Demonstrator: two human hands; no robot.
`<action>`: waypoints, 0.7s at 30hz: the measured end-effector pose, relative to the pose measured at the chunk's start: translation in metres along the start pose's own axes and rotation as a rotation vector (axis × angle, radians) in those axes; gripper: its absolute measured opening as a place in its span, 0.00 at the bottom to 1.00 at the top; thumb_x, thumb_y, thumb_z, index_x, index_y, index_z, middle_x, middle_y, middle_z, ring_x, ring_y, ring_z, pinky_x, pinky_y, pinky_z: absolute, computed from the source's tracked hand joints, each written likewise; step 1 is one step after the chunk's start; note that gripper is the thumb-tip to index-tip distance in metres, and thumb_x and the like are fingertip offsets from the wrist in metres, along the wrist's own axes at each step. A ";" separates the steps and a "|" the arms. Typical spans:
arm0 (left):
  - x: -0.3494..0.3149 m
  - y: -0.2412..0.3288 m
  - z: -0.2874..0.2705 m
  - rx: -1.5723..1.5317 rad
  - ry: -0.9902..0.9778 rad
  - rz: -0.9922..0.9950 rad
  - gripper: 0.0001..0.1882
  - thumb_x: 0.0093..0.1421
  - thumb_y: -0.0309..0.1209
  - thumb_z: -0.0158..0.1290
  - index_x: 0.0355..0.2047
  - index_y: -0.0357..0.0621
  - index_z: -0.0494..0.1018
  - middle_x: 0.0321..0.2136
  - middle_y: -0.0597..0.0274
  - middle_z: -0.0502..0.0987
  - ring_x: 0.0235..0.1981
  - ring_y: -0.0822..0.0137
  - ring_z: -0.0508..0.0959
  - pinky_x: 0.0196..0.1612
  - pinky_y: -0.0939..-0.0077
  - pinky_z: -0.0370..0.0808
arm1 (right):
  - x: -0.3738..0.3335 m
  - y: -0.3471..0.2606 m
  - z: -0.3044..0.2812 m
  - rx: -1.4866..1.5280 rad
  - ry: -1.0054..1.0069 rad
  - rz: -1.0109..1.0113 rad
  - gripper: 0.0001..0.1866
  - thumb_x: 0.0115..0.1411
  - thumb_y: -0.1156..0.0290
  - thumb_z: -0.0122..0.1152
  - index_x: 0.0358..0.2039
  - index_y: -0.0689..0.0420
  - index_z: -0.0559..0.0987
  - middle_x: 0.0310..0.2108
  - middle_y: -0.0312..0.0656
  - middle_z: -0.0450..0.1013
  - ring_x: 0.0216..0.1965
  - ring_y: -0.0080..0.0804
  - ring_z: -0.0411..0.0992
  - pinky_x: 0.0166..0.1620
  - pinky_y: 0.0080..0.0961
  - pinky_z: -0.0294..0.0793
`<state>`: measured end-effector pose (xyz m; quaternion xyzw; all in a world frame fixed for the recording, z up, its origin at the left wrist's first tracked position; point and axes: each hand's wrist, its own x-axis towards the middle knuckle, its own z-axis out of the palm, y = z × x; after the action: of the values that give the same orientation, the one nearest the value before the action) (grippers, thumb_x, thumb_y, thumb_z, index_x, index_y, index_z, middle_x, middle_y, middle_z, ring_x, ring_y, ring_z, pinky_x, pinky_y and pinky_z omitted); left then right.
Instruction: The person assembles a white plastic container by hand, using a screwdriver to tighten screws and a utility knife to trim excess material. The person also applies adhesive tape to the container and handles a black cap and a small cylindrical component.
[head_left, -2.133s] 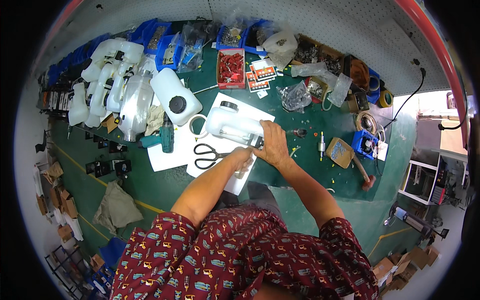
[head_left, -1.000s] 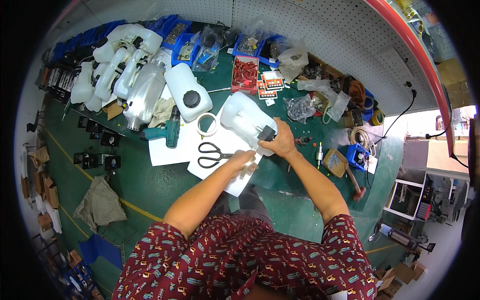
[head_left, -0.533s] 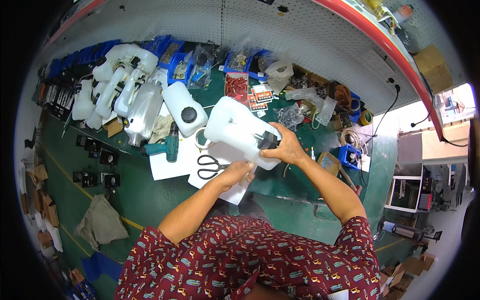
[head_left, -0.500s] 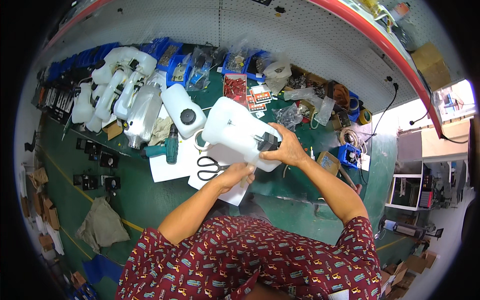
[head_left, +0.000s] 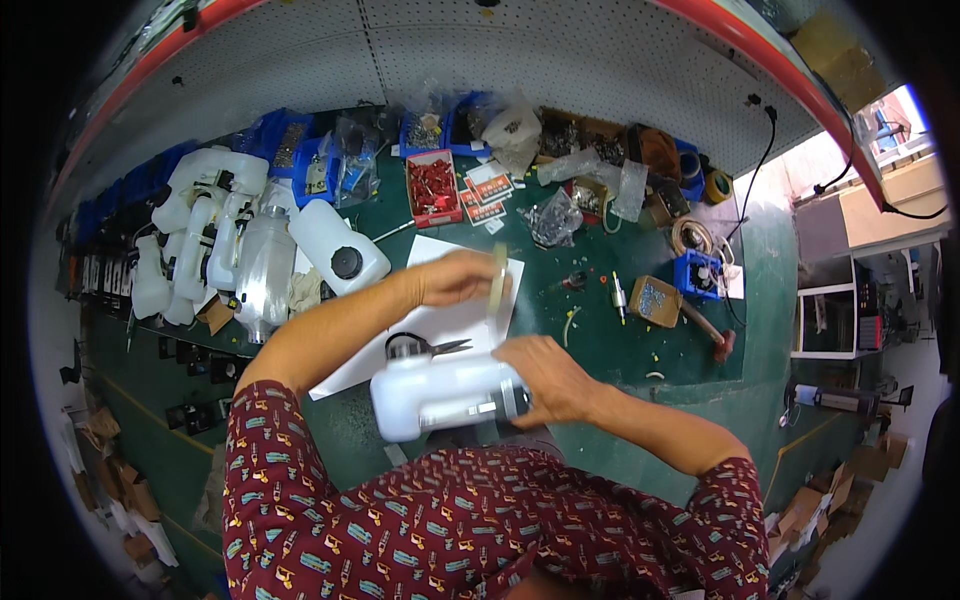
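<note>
A white plastic tank lies on its side in front of my body, its capped neck toward the far left and a dark fitting at its right end. My right hand is closed around that right end. Farther out, over the white paper, my left hand is closed on a narrow, pale yellowish strip-like piece, held upright and blurred by motion. Black-handled scissors lie just beyond the tank, partly hidden by it. Another white tank with a black cap rests left of my left hand.
Several white tanks and a clear bottle crowd the left. Along the back stand blue bins, a box of red parts and plastic bags. At right are a small parts box and a hammer.
The tank has come down toward my body and been turned, its neck now to the left. My left hand has moved away from it, up over the paper. My view has shifted right.
</note>
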<state>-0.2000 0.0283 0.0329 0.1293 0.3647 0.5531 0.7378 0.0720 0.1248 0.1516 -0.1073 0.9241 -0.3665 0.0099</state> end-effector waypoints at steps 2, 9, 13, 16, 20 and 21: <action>0.010 0.035 0.030 -0.036 0.015 0.102 0.13 0.69 0.36 0.56 0.49 0.42 0.75 0.42 0.60 0.80 0.46 0.63 0.83 0.54 0.63 0.80 | -0.005 0.043 0.036 -0.006 0.070 0.119 0.52 0.38 0.60 0.84 0.64 0.60 0.68 0.58 0.55 0.71 0.61 0.56 0.69 0.64 0.48 0.67; 0.021 0.060 0.071 0.139 0.453 0.117 0.18 0.76 0.44 0.47 0.38 0.44 0.76 0.25 0.67 0.73 0.26 0.70 0.72 0.36 0.67 0.76 | 0.010 0.126 0.103 0.072 0.292 0.324 0.49 0.37 0.60 0.83 0.60 0.60 0.70 0.58 0.54 0.68 0.60 0.58 0.66 0.62 0.49 0.68; 0.022 0.060 0.097 0.184 0.519 0.125 0.19 0.76 0.44 0.48 0.39 0.41 0.77 0.24 0.67 0.73 0.26 0.70 0.72 0.36 0.67 0.75 | 0.016 0.139 0.101 0.071 0.336 0.319 0.51 0.35 0.60 0.84 0.60 0.60 0.69 0.54 0.53 0.67 0.58 0.57 0.65 0.60 0.50 0.70; 0.018 0.048 0.102 0.305 0.492 0.171 0.22 0.76 0.48 0.50 0.41 0.38 0.77 0.24 0.67 0.76 0.25 0.71 0.75 0.37 0.73 0.75 | 0.022 0.144 0.097 0.089 0.347 0.375 0.52 0.35 0.60 0.85 0.61 0.60 0.69 0.55 0.53 0.67 0.57 0.57 0.66 0.59 0.50 0.71; -0.014 0.024 0.140 0.310 0.564 0.193 0.25 0.76 0.49 0.50 0.43 0.34 0.78 0.24 0.67 0.77 0.28 0.73 0.75 0.40 0.75 0.73 | 0.022 0.144 0.091 0.133 0.406 0.457 0.56 0.33 0.61 0.87 0.63 0.60 0.67 0.55 0.52 0.69 0.58 0.57 0.67 0.61 0.50 0.69; -0.022 0.013 0.141 0.337 0.564 0.202 0.26 0.76 0.49 0.49 0.46 0.33 0.79 0.25 0.67 0.77 0.29 0.73 0.75 0.39 0.75 0.73 | 0.022 0.149 0.091 0.124 0.411 0.437 0.57 0.32 0.62 0.87 0.63 0.60 0.67 0.55 0.53 0.69 0.58 0.57 0.67 0.61 0.50 0.69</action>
<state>-0.1165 0.0432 0.1481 0.1268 0.6261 0.5692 0.5176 0.0311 0.1644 -0.0142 0.1711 0.8838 -0.4256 -0.0919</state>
